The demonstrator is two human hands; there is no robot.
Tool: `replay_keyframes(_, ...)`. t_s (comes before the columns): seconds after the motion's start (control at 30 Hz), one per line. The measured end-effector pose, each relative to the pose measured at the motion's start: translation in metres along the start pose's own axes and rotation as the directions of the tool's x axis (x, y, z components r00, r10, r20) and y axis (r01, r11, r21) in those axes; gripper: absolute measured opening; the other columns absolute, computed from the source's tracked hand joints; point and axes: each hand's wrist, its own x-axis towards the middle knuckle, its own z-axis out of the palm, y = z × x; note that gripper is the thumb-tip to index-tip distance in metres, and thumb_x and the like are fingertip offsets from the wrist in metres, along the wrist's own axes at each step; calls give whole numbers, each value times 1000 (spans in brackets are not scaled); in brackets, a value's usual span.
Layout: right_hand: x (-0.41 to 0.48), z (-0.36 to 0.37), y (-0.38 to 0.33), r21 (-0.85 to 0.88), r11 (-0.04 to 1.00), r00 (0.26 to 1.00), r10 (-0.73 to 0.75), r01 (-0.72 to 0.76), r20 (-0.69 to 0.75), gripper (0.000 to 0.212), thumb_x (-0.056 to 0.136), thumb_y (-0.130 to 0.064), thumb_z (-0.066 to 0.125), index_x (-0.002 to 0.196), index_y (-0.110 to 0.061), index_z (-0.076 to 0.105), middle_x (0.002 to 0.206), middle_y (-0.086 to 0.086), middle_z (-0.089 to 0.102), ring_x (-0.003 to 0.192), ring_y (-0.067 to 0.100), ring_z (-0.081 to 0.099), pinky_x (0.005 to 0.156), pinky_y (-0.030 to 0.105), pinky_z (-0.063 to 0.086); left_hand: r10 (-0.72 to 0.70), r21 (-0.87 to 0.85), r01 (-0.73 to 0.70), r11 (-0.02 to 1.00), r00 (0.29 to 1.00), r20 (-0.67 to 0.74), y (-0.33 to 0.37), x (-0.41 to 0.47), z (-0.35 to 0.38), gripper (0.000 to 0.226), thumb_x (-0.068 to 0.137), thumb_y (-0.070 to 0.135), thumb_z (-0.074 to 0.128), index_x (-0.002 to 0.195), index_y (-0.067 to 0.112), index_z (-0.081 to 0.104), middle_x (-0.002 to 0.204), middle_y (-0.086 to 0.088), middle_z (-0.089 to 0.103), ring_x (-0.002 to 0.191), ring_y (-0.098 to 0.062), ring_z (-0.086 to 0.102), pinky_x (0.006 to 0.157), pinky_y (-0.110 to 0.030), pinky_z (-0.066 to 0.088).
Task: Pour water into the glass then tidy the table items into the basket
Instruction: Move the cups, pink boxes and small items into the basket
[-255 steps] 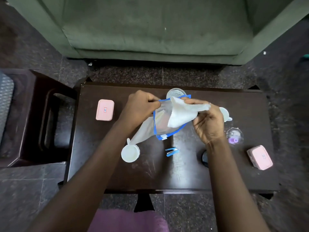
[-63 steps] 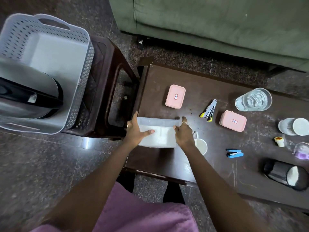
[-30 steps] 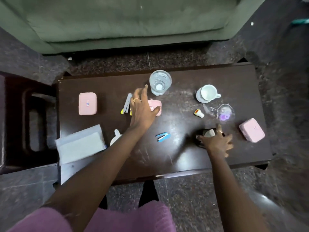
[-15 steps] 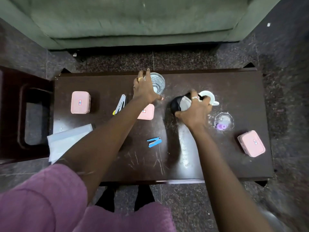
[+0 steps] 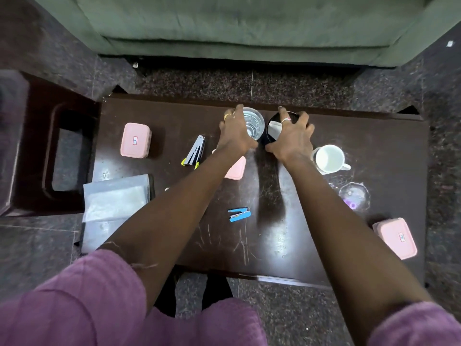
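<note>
A clear glass (image 5: 255,125) with water in it stands near the far edge of the dark table (image 5: 274,236). My left hand (image 5: 234,132) wraps its left side. Right beside the glass is a black container (image 5: 273,131) with a white patch on it; my right hand (image 5: 291,137) grips it from above and the right. The two vessels nearly touch. The basket is out of view.
On the table lie a folded clear bag (image 5: 114,199), three pink boxes (image 5: 135,140) (image 5: 235,168) (image 5: 396,237), a stapler remover (image 5: 195,154), a blue stapler (image 5: 239,214), a white mug (image 5: 329,159) and a clear lid (image 5: 354,193). A dark stool (image 5: 45,146) stands left, a green sofa (image 5: 237,23) beyond.
My right hand picked the black container up from the near right of the table and carried it to the glass. My left hand went from the pink box to the glass.
</note>
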Motion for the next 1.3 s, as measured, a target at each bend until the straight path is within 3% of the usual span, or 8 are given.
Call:
replay_keyframes(0.57, 2, 1, -4, 8, 1000, 1000, 24, -24, 0, 93, 69, -29, 79, 142, -36, 21, 148, 8, 16, 128, 35, 25, 77, 43, 50, -36, -85, 33, 996, 999, -30, -4, -2, 1, 104, 63, 15, 81, 145, 19, 17, 149, -10, 22, 134, -33, 29, 102, -42, 39)
replay_keyframes(0.93, 2, 6, -4, -9, 1000, 999, 20, -21, -24, 94, 70, -30, 78, 143, -37, 19, 149, 9, 16, 129, 35, 26, 85, 45, 49, 2, -80, -4, 997, 999, -36, -8, 0, 2, 104, 63, 15, 81, 145, 19, 17, 149, -10, 23, 134, -33, 30, 103, -43, 38)
replay_keyframes(1.0, 1, 5, -1, 17, 1000, 1000, 1, 0, -23, 98, 70, -33, 78, 144, -37, 14, 151, 11, 13, 131, 37, 22, 95, 47, 44, 13, -91, -14, 996, 1000, -10, -9, -1, 0, 107, 63, 17, 82, 146, 19, 14, 151, -11, 20, 136, -34, 26, 106, -43, 35)
replay_keyframes(1.07, -3, 4, 5, 48, 998, 998, -34, 37, -52, 105, 67, -45, 76, 145, -37, 7, 152, 16, 12, 133, 40, 17, 107, 48, 30, 21, -90, -20, 996, 1000, 11, -13, -4, -5, 113, 60, 22, 84, 147, 18, 11, 152, -12, 16, 139, -33, 20, 110, -44, 28)
replay_keyframes(1.17, -16, -2, 26, 144, 987, 982, -41, 68, -186, 106, 63, -65, 68, 146, -30, 12, 150, 19, 17, 133, 41, 17, 112, 47, 16, 40, -91, -42, 995, 999, -16, -33, -15, -17, 116, 58, 30, 86, 147, 15, 12, 153, -19, 14, 142, -33, 13, 115, -43, 17)
replay_keyframes(1.3, -33, -6, 66, 175, 985, 971, 45, -3, -235, 103, 65, -70, 61, 145, -18, 22, 150, 19, 22, 134, 41, 20, 111, 50, 16, -34, -77, 28, 997, 997, -76, -85, -42, -32, 85, 72, 26, 78, 141, 14, 31, 150, -18, 24, 138, -34, 24, 114, -44, 22)
